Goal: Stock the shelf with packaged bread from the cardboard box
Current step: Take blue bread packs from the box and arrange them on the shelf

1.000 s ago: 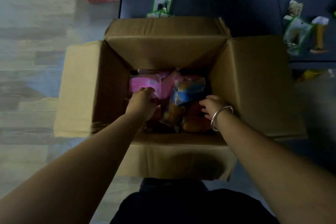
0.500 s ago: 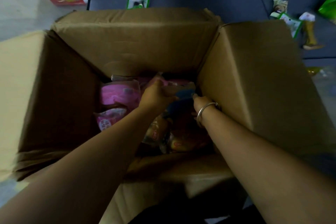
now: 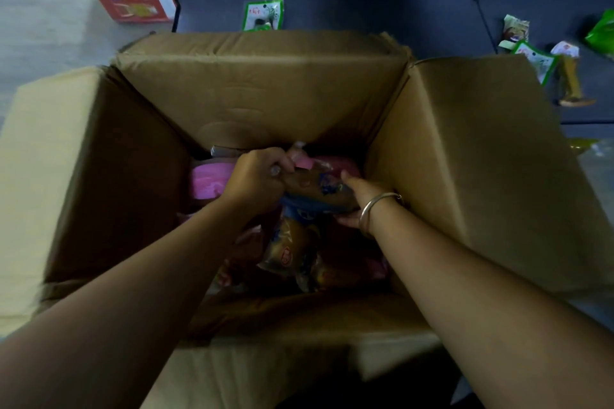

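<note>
Packaged bread (image 3: 315, 188), a brown loaf in a clear wrapper with blue print, is held between both hands low inside the cardboard box (image 3: 265, 93). The fingers of the left hand (image 3: 257, 176) are curled shut around the loaf's left end, where the wrapper is pinched, while the right hand (image 3: 360, 199), a metal bangle (image 3: 375, 209) on its wrist, is pressed against the right end with the thumb laid over the top; its other fingers are hidden beneath the pack, so their grip cannot be told for sure. Around the loaf, pink packs (image 3: 207, 184) and more wrapped bread (image 3: 292, 252) are piled loosely on the box floor. Beyond the far flap, the dark shelf (image 3: 365, 0) is seen, with a few green snack packets (image 3: 264, 13) already on it. The lift is probably best made straight up, clear of the box walls, with light pressure so that the soft bread is not crushed and the wrapper is not torn. Neighbouring packs could be dragged along if they are caught by the wrapper.
</note>
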A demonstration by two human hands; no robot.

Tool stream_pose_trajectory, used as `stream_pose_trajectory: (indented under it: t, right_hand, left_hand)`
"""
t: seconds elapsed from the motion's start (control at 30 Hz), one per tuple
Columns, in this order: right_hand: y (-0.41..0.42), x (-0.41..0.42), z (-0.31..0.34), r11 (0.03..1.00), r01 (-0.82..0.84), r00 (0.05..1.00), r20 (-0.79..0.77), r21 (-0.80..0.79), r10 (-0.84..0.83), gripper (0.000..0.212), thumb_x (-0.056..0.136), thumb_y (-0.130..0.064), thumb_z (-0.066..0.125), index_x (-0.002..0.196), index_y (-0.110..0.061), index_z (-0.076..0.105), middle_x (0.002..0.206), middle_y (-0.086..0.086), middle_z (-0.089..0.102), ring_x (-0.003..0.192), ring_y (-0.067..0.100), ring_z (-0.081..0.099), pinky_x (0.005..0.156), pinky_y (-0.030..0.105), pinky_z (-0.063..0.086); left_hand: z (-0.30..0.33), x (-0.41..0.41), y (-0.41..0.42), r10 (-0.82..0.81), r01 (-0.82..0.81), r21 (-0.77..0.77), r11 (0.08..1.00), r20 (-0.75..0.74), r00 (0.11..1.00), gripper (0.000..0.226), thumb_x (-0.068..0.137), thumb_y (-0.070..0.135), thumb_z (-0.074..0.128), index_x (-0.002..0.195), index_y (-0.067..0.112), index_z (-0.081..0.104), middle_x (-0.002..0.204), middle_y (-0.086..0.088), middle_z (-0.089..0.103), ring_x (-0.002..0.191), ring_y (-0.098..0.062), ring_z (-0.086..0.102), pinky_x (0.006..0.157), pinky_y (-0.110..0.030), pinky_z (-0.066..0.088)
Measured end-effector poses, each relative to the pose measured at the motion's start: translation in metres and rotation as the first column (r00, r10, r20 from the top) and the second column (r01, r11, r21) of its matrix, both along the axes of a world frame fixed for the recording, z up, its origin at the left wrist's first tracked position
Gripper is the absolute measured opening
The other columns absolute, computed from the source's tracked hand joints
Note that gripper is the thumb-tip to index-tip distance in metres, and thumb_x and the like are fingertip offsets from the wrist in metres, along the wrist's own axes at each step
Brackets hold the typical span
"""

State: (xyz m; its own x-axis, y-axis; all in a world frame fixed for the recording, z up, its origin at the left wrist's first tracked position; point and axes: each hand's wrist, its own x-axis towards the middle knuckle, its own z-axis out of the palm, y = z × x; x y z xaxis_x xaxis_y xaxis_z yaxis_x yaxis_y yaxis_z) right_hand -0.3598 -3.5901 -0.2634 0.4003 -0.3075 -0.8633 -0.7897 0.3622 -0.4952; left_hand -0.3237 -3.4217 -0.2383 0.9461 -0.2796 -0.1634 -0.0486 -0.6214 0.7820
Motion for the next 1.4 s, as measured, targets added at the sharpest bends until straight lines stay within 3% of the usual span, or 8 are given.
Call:
stream_pose_trajectory:
  t: [0.1,0.23,0.43,0.7,0.87,1.03,1.17,1.4]
  right_hand:
    - [0.001,0.0,0.003,0.998,-0.017,0.998,0.054,0.061,0.014,0.031,0.089,-0.012,0.058,0.118,-0.004,0.053,0.112,0.016,0.054,0.073,0.025,0.054,0.048,0.037,0.043]
    - [0.003,-0.004,0.014,0.998,-0.028,0.996,0.084,0.065,0.022,0.009,0.089,-0.003,0.054,0.097,-0.001,0.057,0.098,0.017,0.055,0.062,0.022,0.053,0.048,0.034,0.048]
    - [0.006,-0.007,0.03,0.971,-0.207,0.974,0.073,-0.122,0.217,0.038,0.084,0.005,0.059,0.121,0.008,0.053,0.105,0.023,0.062,0.085,0.027,0.054,0.086,0.049,0.05]
    - [0.008,-0.021,0.058,0.921,-0.349,0.933,0.026,-0.171,0.359,0.037,0.076,0.016,0.056,0.111,0.004,0.06,0.106,0.015,0.062,0.095,0.031,0.058,0.065,0.029,0.048]
    - [0.016,-0.031,0.108,0.957,-0.271,0.961,0.026,-0.102,0.275,0.022,0.077,0.01,0.057,0.065,-0.008,0.057,0.059,0.009,0.056,0.054,0.019,0.053,0.053,0.025,0.045]
    - [0.023,-0.032,0.192,0.975,-0.216,0.966,0.134,-0.043,0.22,0.005,0.086,-0.005,0.062,0.084,-0.008,0.058,0.092,0.013,0.061,0.066,0.015,0.057,0.051,0.024,0.047]
    - [0.019,-0.03,0.28,0.986,-0.148,0.964,0.211,-0.081,0.162,0.049,0.084,-0.001,0.065,0.129,0.003,0.048,0.119,0.021,0.059,0.093,0.024,0.057,0.062,0.022,0.055]
    - [0.009,-0.022,0.457,0.97,-0.104,0.925,0.337,-0.219,0.175,0.04,0.076,-0.001,0.072,0.114,0.003,0.062,0.11,0.021,0.065,0.098,0.03,0.062,0.089,0.045,0.053]
  left_hand:
    - [-0.002,-0.001,0.003,0.094,-0.107,-0.114,0.988,-0.108,0.99,0.028,0.072,-0.012,0.063,0.087,0.011,0.069,0.089,-0.006,0.067,0.088,-0.023,0.064,0.08,-0.034,0.052]
    - [-0.004,-0.001,0.006,0.365,-0.441,-0.261,0.859,-0.292,0.884,0.034,0.081,-0.014,0.049,0.094,0.013,0.065,0.084,-0.005,0.064,0.069,-0.02,0.06,0.061,-0.028,0.051]
    - [-0.017,-0.001,0.013,0.499,-0.661,-0.135,0.738,-0.55,0.669,0.031,0.089,0.021,0.058,0.059,0.016,0.061,0.062,-0.003,0.058,0.066,-0.022,0.056,0.055,-0.023,0.044]
    - [0.008,-0.019,0.025,0.407,-0.562,-0.106,0.82,-0.583,0.704,0.044,0.083,-0.014,0.049,0.056,0.016,0.067,0.073,-0.018,0.062,0.076,-0.03,0.057,0.076,-0.039,0.048]
    - [0.076,-0.029,0.022,0.482,-0.615,-0.135,0.777,-0.501,0.719,0.02,0.082,-0.012,0.057,0.069,0.001,0.065,0.052,-0.002,0.062,0.069,-0.024,0.056,0.071,-0.03,0.05]
    - [0.164,-0.028,0.028,0.473,-0.642,-0.176,0.746,-0.538,0.698,0.026,0.073,-0.016,0.057,0.066,0.008,0.065,0.069,-0.011,0.06,0.078,-0.025,0.06,0.07,-0.032,0.054]
    - [0.253,-0.036,0.029,0.454,-0.638,-0.227,0.736,-0.534,0.713,0.015,0.074,-0.006,0.067,0.075,0.009,0.068,0.067,-0.008,0.06,0.064,-0.022,0.058,0.051,-0.02,0.048]
    - [0.434,-0.03,0.025,0.405,-0.564,-0.302,0.769,-0.453,0.794,0.009,0.081,0.003,0.067,0.09,0.002,0.066,0.076,-0.014,0.059,0.055,-0.016,0.055,0.043,-0.017,0.046]
